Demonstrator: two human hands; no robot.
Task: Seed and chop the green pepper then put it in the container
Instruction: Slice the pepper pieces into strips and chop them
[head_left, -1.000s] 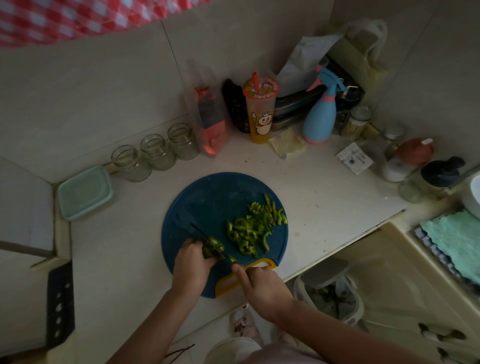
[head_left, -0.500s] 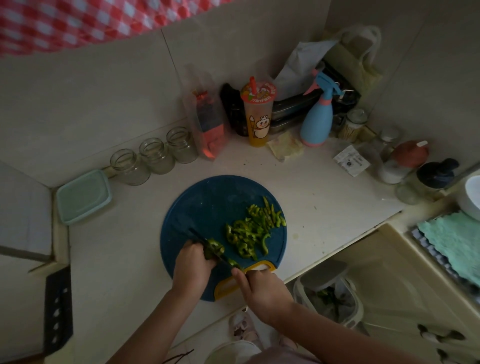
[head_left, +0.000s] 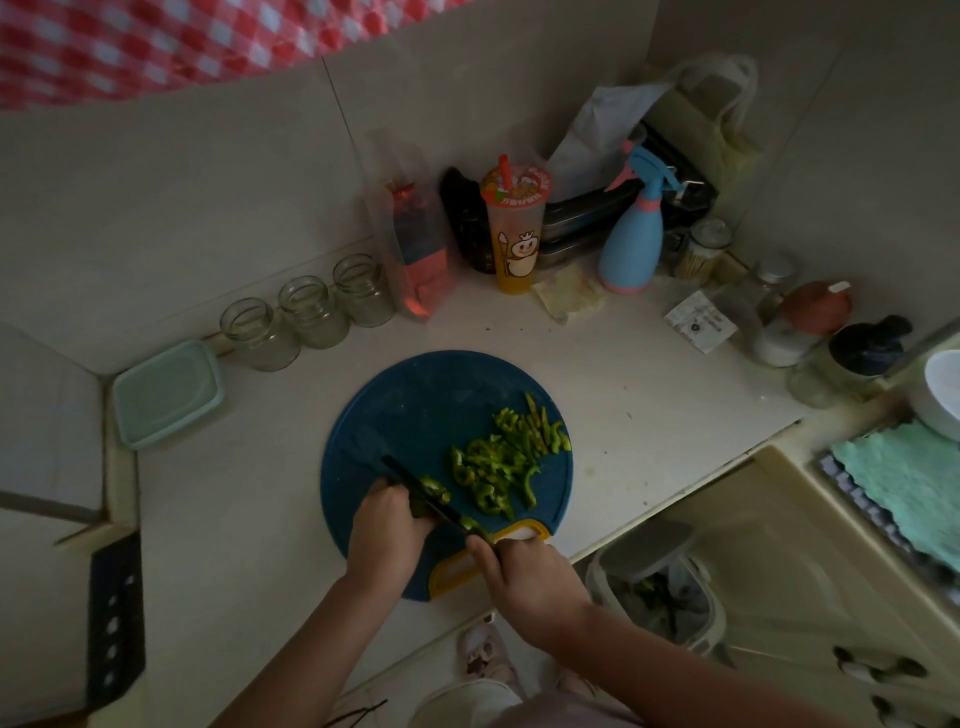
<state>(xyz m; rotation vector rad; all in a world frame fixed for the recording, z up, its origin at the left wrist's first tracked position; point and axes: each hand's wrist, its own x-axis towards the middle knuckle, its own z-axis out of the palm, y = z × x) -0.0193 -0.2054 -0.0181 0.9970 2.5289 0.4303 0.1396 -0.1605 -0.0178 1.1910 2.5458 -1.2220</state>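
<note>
The uncut end of the green pepper (head_left: 434, 488) lies on the near part of the round blue cutting board (head_left: 410, 400), and my left hand (head_left: 387, 530) pins it there with curled fingers. My right hand (head_left: 527, 571) is wrapped round the handle of the dark knife (head_left: 402, 474), whose blade lies across the piece. The cut strips (head_left: 504, 460) sit in a heap just right of the blade. The pale green container (head_left: 166, 392) stands well off to the left by the wall, beside three glass jars (head_left: 311, 312).
</note>
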